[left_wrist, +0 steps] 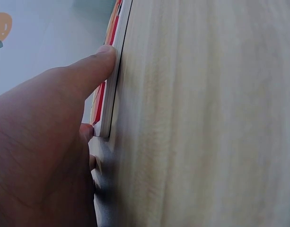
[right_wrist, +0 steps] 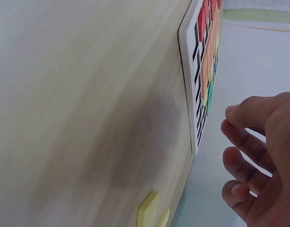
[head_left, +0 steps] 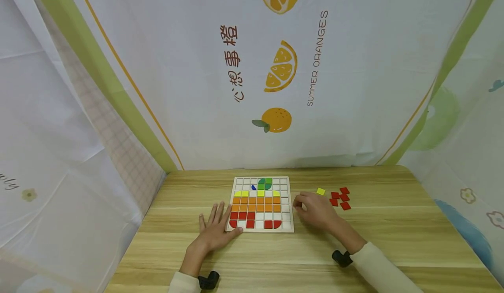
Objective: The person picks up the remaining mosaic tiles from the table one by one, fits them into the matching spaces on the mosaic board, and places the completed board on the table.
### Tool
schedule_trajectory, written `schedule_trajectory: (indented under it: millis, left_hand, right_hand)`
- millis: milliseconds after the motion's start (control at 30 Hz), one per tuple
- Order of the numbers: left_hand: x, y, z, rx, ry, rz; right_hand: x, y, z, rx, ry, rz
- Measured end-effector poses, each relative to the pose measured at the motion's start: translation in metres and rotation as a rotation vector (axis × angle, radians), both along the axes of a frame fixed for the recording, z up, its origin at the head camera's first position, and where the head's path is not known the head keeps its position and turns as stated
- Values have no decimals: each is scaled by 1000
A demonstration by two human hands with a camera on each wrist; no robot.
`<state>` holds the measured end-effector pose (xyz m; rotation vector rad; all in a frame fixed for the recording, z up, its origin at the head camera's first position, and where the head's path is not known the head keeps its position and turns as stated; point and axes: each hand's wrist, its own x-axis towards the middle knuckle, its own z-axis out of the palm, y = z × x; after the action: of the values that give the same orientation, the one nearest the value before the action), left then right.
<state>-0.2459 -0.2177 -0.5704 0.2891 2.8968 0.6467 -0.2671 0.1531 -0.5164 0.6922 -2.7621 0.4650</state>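
A white grid board [head_left: 286,216] lies on the table, its cells partly filled with red, orange, yellow and green tiles and a small blue piece. My left hand [head_left: 214,235] rests with spread fingers at the board's front left corner. In the left wrist view its thumb [left_wrist: 100,64] presses on the board's edge. Just past the board's right side hovers my right hand [head_left: 318,210], fingers loosely bent. The right wrist view has thumb and index fingertips close together, with no piece showing between them. Two yellow tiles [right_wrist: 147,210] lie on the table below that hand.
Several loose red tiles [head_left: 344,197] lie right of the board, close to a yellow tile [head_left: 320,191]. A white curtain printed with oranges [head_left: 277,120] hangs behind the wooden table [head_left: 267,262]. Each wrist wears a black device [head_left: 341,258].
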Motion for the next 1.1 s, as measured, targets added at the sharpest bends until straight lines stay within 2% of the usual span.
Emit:
schedule_trajectory:
  millis: [100, 333, 467, 600, 767, 967, 1100]
  left_hand:
    - [0, 0, -1, 1, 8, -3]
    - [1, -1, -2, 7, 11, 0]
    - [1, -1, -3, 8, 15, 1]
    - [1, -1, -1, 15, 7, 1]
    - [3, 0, 2, 6, 9, -7]
    - [10, 2, 11, 83, 32, -37]
    - [11, 2, 13, 86, 31, -33]
  right_hand:
    - [4, 10, 2, -11, 25, -5]
    - [10, 33, 4, -76, 9, -33]
    - [12, 46, 3, -71, 47, -41]
    - [15, 56, 2, -45, 44, -65]
    - [19, 67, -5, -27, 11, -92]
    - [22, 76, -16, -4, -23, -125]
    - [23, 78, -24, 8, -21, -124]
